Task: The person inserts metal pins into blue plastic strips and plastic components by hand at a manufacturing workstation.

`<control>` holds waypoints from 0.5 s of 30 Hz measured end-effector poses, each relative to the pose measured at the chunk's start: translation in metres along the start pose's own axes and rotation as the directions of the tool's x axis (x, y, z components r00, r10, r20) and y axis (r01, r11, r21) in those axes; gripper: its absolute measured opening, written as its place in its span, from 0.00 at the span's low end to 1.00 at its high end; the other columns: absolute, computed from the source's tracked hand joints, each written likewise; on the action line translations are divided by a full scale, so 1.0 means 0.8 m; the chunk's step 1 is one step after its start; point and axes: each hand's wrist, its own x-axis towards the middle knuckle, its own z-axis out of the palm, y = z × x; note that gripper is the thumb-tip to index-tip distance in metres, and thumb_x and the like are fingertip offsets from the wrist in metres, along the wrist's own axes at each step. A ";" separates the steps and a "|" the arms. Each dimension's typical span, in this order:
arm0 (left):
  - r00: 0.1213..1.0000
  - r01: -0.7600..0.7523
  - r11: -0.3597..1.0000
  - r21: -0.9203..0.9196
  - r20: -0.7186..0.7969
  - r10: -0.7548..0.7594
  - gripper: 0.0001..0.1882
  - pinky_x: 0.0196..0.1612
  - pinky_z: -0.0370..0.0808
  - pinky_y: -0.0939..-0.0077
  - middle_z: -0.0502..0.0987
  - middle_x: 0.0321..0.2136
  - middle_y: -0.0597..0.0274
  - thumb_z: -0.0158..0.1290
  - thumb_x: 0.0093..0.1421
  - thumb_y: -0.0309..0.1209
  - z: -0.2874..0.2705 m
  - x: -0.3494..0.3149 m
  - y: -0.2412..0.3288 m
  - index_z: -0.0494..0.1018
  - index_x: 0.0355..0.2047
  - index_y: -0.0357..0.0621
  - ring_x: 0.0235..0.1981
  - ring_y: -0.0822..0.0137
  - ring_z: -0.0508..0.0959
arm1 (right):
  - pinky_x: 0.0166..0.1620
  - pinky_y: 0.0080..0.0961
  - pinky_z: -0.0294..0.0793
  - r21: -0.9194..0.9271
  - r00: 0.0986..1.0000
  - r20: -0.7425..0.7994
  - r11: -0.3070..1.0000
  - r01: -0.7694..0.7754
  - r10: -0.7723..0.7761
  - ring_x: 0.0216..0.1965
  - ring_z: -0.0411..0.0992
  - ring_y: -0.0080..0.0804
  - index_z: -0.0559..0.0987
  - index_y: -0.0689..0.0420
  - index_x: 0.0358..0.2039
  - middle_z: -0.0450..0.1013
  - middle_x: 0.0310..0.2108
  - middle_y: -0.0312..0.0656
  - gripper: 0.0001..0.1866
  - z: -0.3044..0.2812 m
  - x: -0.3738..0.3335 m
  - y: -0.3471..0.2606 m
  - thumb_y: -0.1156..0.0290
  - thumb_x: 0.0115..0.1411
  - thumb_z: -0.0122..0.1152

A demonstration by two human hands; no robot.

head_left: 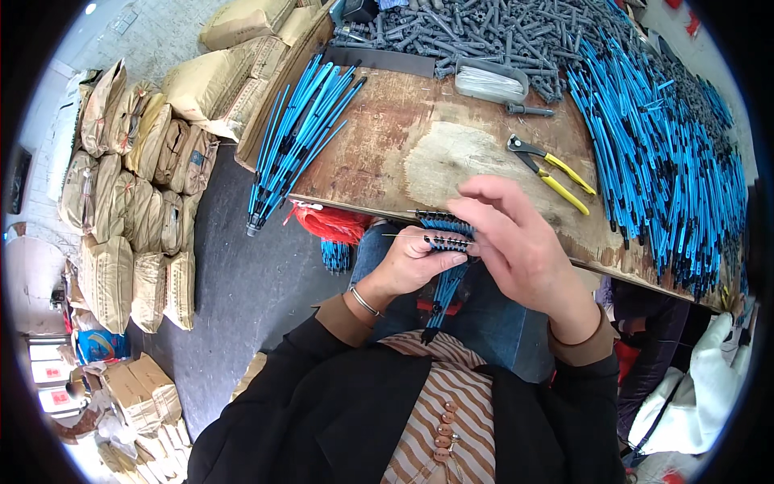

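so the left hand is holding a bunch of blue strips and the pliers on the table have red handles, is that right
The colour is wrong: in the head view, the pliers on the table have yellow handles. The left hand does hold a bunch of blue strips.

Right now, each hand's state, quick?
Left hand: closed, holding blue strips.
Right hand: fingers curved beside the strips; whether it grips anything cannot be told.

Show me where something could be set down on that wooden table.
The table has bare wood between the blue bundle at left and the yellow-handled pliers, bordered by the tray above and the right hand below. Crowded: grey pieces along the far side, blue strips at right.
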 end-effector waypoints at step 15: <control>0.995 0.068 0.998 0.016 0.076 -0.069 0.08 0.48 0.73 0.70 0.79 0.37 0.53 0.53 0.57 0.20 0.002 0.010 0.014 0.75 0.37 0.35 0.42 0.64 0.78 | 0.28 0.22 0.67 -0.036 0.950 -0.120 0.955 -0.295 0.289 0.25 0.70 0.31 0.77 0.65 0.28 0.70 0.23 0.43 0.03 -0.015 -0.043 0.013 0.79 0.54 0.58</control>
